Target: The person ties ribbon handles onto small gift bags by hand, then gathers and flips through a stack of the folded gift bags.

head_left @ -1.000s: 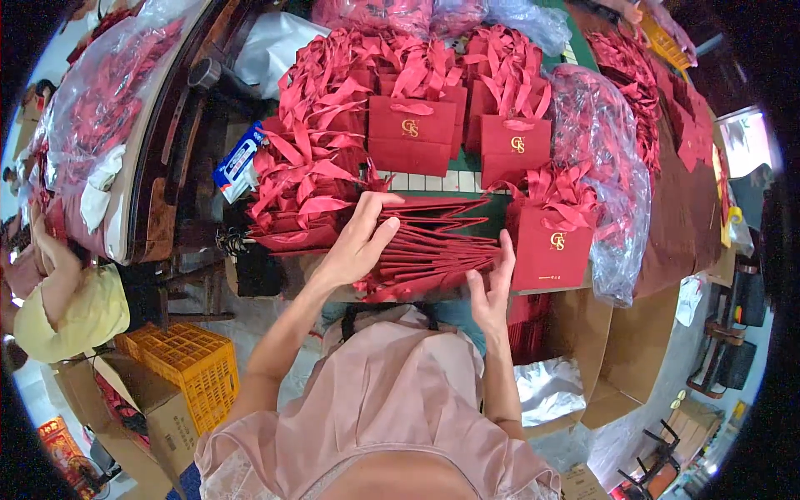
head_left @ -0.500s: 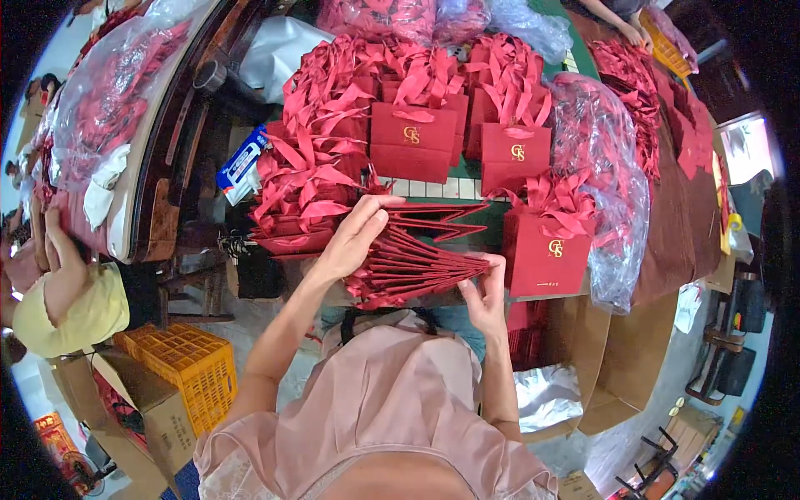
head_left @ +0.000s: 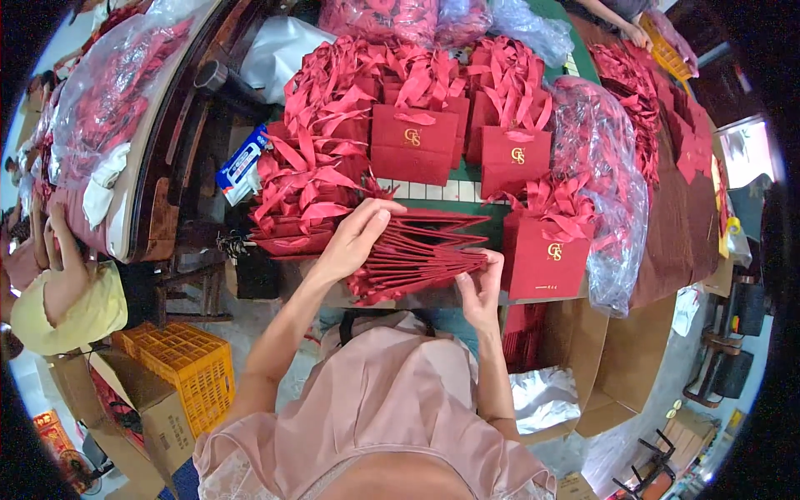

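Between my hands is a fanned stack of flat red paper gift bags (head_left: pixel 417 262), their folded edges turned up. My left hand (head_left: pixel 357 237) is closed around the stack's left side, its fingers over the far corner. At the right ends of the bags, my right hand (head_left: pixel 482 287) pinches the near edges between thumb and fingers. Just right of it stands a red gift bag (head_left: pixel 546 258) with ribbon handles and a gold emblem. Left of my left hand lies a heap of red bags with loose ribbons (head_left: pixel 304 196).
More upright red bags (head_left: pixel 414 150) stand in rows farther back on the green table. A filled clear plastic sack (head_left: pixel 600 167) lies at the right. Below the table edge is an open cardboard box (head_left: pixel 629 358). A yellow crate (head_left: pixel 187 367) sits on the floor at left, near a person in yellow (head_left: pixel 71 300).
The far bags of the stack have closed up toward the rest, narrowing the gap at their right ends. My right hand has shifted slightly left and away from me.
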Demonstrator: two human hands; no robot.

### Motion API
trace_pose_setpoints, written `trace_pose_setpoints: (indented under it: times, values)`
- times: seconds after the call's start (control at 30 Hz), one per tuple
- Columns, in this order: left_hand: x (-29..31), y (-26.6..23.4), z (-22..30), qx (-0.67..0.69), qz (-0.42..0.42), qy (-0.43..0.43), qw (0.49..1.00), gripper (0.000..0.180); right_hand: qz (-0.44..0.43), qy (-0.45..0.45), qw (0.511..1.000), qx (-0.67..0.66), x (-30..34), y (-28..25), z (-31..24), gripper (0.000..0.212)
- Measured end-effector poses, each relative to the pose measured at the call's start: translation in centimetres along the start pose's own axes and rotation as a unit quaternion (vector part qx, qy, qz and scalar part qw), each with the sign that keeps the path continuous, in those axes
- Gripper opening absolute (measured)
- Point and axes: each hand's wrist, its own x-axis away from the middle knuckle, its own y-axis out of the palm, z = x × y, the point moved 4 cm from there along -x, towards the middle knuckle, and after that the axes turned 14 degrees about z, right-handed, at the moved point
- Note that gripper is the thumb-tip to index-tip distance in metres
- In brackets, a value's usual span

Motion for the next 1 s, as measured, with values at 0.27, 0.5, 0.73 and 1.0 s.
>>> trace_pose_setpoints:
  times: [0.27,0.5,0.73,1.0]
  values:
    - [1.5,-0.2,1.9,-0.097,-0.171,0.081,0.977,0.136,0.020,0.010,1.000,-0.003,-0.4,-0.3,1.0,0.042]
    - [2.0,0.8,0.9,-0.111,-0.028,0.085,0.990,0.086,0.007,-0.047,0.998,0.032,-1.9,-0.4,0.3,0.071]
    - [2.0,0.5,-0.1,-0.101,-0.071,0.122,0.985,0.073,-0.063,-0.089,0.988,0.108,-3.9,0.8,-1.9,0.105]
    - [3.1,1.0,0.1,-0.098,-0.022,0.093,0.991,0.101,-0.053,-0.111,0.990,0.069,-2.6,-0.1,-0.4,0.068]
